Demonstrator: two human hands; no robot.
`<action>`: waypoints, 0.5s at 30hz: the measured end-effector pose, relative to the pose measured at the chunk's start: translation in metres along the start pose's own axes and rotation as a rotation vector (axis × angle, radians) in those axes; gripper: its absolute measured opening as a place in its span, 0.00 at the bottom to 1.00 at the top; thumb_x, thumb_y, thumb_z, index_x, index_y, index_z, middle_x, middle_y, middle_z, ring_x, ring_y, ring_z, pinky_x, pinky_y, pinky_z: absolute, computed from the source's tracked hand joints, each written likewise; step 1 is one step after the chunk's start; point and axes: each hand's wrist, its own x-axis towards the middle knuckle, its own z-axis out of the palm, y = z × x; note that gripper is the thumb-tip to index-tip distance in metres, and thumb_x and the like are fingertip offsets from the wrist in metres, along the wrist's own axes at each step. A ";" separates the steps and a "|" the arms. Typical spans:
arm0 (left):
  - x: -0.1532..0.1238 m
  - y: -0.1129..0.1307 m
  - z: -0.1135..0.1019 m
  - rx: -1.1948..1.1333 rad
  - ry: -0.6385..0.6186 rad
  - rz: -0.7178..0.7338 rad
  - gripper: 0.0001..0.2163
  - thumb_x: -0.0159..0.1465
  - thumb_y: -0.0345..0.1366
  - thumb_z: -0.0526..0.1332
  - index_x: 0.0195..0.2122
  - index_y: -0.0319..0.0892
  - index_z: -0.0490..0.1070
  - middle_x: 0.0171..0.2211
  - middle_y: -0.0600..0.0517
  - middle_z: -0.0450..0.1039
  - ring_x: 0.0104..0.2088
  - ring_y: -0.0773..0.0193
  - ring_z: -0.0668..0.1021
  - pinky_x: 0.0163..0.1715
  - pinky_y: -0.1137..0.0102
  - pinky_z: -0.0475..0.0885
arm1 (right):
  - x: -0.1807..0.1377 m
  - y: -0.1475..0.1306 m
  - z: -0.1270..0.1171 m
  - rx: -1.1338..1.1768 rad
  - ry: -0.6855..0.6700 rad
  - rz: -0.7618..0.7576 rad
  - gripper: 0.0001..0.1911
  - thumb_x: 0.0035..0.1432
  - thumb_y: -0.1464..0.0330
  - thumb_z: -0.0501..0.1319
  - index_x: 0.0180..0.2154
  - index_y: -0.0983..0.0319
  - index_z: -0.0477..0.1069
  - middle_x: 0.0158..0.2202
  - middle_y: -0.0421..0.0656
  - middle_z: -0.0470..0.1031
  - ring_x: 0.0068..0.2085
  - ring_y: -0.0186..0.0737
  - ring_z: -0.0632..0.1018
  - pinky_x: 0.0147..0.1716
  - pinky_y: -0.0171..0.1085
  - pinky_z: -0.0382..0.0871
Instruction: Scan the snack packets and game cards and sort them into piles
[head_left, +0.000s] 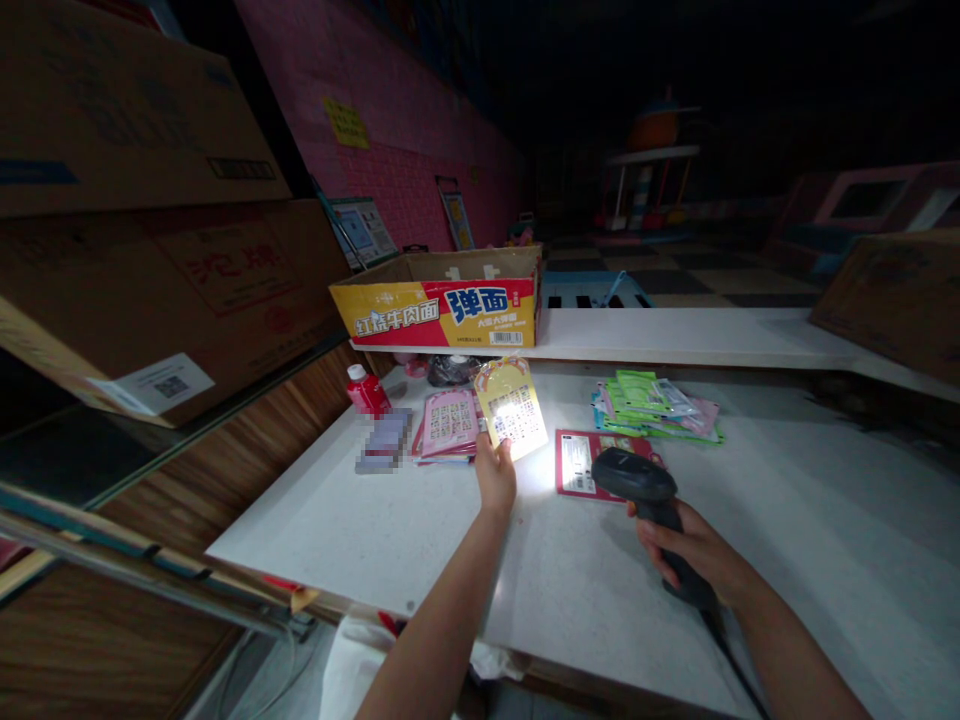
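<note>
One yellow card point(525, 395) is catching bright light above the white counter point(315, 530), the left hand point(496, 478) pinching its lower edge between thumb and fingers. The right hand point(694, 550) is gripping the handle of a black scanner point(634, 474), whose head is hanging over a red booklet point(574, 465). Pink booklets point(448, 422) are lying left of the card, green packets point(637, 395) right; behind, a noodle carton point(401, 318) is resting on a ledge point(675, 335).

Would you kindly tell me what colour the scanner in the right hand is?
The scanner is dark grey, nearly black; head view shows it.
</note>
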 end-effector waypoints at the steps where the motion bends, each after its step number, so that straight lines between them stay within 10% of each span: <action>1: 0.000 -0.001 0.000 -0.001 -0.001 0.005 0.03 0.64 0.34 0.56 0.36 0.44 0.60 0.34 0.49 0.73 0.36 0.59 0.77 0.36 0.66 0.71 | 0.000 0.000 0.000 0.002 0.000 0.000 0.23 0.51 0.52 0.68 0.41 0.61 0.69 0.19 0.34 0.67 0.14 0.30 0.65 0.13 0.31 0.58; 15: -0.003 -0.009 0.002 -0.046 -0.051 0.112 0.05 0.65 0.38 0.55 0.40 0.44 0.61 0.41 0.46 0.75 0.41 0.58 0.77 0.40 0.65 0.72 | -0.001 -0.002 0.002 0.043 0.096 -0.032 0.22 0.51 0.53 0.69 0.38 0.61 0.69 0.20 0.35 0.69 0.13 0.29 0.65 0.12 0.30 0.58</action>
